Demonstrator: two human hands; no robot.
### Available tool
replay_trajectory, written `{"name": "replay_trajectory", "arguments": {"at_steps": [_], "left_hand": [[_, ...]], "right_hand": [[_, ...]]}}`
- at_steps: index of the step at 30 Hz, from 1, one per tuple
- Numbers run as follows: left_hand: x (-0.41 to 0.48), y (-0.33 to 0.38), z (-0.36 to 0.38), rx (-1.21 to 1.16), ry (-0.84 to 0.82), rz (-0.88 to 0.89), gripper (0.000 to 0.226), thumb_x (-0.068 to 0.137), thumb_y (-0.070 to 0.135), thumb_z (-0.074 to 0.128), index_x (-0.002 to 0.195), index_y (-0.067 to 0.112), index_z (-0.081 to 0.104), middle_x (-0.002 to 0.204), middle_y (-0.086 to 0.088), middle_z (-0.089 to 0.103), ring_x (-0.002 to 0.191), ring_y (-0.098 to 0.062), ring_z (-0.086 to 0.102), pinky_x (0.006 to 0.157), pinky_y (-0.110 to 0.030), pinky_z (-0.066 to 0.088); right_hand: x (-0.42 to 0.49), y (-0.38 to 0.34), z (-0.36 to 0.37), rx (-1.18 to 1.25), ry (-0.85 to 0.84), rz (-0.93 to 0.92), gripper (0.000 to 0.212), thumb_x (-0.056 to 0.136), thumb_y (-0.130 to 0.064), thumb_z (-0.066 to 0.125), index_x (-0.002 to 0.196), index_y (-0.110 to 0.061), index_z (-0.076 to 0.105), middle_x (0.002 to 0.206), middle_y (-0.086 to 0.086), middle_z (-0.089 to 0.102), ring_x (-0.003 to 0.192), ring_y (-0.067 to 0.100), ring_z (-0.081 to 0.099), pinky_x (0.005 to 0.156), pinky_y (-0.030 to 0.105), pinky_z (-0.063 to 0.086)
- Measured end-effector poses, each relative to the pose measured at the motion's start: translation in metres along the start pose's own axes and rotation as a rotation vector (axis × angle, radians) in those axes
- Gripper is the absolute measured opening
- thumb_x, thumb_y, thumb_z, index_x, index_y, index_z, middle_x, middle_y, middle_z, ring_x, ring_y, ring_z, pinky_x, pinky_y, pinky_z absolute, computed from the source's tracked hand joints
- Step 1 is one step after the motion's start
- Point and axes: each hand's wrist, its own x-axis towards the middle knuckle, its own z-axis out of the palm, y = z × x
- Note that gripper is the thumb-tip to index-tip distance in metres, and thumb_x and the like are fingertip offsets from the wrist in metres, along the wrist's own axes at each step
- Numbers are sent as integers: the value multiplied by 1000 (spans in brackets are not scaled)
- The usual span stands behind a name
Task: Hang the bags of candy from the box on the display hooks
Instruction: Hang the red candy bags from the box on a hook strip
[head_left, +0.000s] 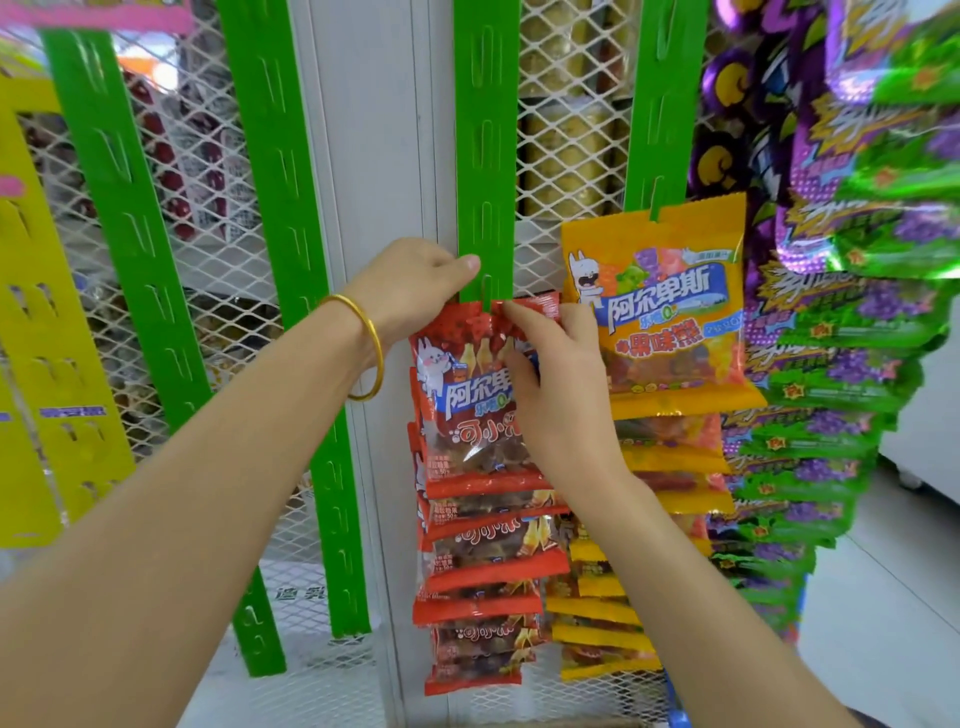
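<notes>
**Red candy bag at a hook of the middle green strip**

The top red candy bag (467, 405) sits just below centre, its upper edge against a hook tab of the green clip strip (485, 156), which runs up to 12 o'clock; my right hand (561, 384) pinches the bag's top, forefinger along the seal, thumb on the printed face; my left hand (410, 286), at 10 o'clock of the bag, grips the strip, thumb flat on its front, the other fingers curled out of sight behind; a gold bangle (363, 345) circles that wrist; more red bags (483, 561) overlap down toward 6 o'clock; at 3 o'clock orange candy bags (670, 312) hang on the neighbouring strip; beyond them, purple-and-green packets (857, 374); white mesh panel (571, 130) behind; a yellow strip (47, 364) at 9 o'clock.
</notes>
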Motion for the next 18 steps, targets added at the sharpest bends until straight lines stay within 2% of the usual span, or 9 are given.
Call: {"name": "replay_trajectory", "arguments": {"at_steps": [2,5,6,9,11,12,14,16,18], "left_hand": [[-5,-8,2,-1,18,57,35,94,34,49,77,4,55,77,-16,59,68,-19,54,69,-30,43],[-10,-15,8,17,133,172,23,90,20,56,89,-2,62,88,-18,64,82,-26,59,80,-38,48],[-12,-16,10,12,177,189,18,89,16,57,97,1,62,91,-13,63,87,-24,59,85,-35,48],[-24,-28,17,44,309,254,31,86,15,60,117,12,56,105,-1,59,97,-11,55,91,-19,42],[-38,-40,23,168,453,330,36,85,20,61,119,16,54,115,0,56,110,-13,49,97,-13,29],[-47,-47,28,205,520,361,35,84,21,61,118,16,55,116,-1,56,113,-15,47,98,-11,23],[-70,-60,39,201,587,411,32,83,23,59,113,14,57,114,-1,56,112,-17,47,98,-14,23],[-101,-79,59,142,557,429,30,83,26,55,111,13,58,110,2,56,109,-12,46,97,-20,28],[-135,-108,83,101,457,403,28,84,28,52,108,15,60,106,8,54,104,-3,43,93,-17,32]], "right_hand": [[-5,0,2,-14,-15,19,46,90,1,52,133,-15,50,114,4,39,82,-7,26,80,7,26],[-8,-3,1,-28,-18,51,49,90,0,52,135,-20,47,128,9,37,89,5,37,81,9,26],[-10,-4,0,-37,-16,53,50,90,1,52,135,-20,46,133,10,35,96,12,41,84,10,27],[-21,-9,-3,-117,23,25,54,87,7,53,136,-13,44,144,15,27,120,19,37,94,20,34],[-34,-9,-4,-202,73,-19,55,84,10,55,135,-7,44,146,20,26,130,29,36,99,31,41],[-42,-9,-5,-242,104,-41,54,83,10,56,134,-5,46,145,21,30,130,32,38,98,35,43],[-62,-6,-8,-278,176,-79,49,83,8,57,129,-6,52,138,20,41,125,34,44,94,38,47],[-90,-3,-8,-220,177,-88,41,83,4,56,122,-8,58,129,15,49,116,29,51,83,37,53],[-123,7,0,-157,92,-93,32,84,-3,54,114,-11,62,118,8,54,106,20,54,69,32,55]]}}
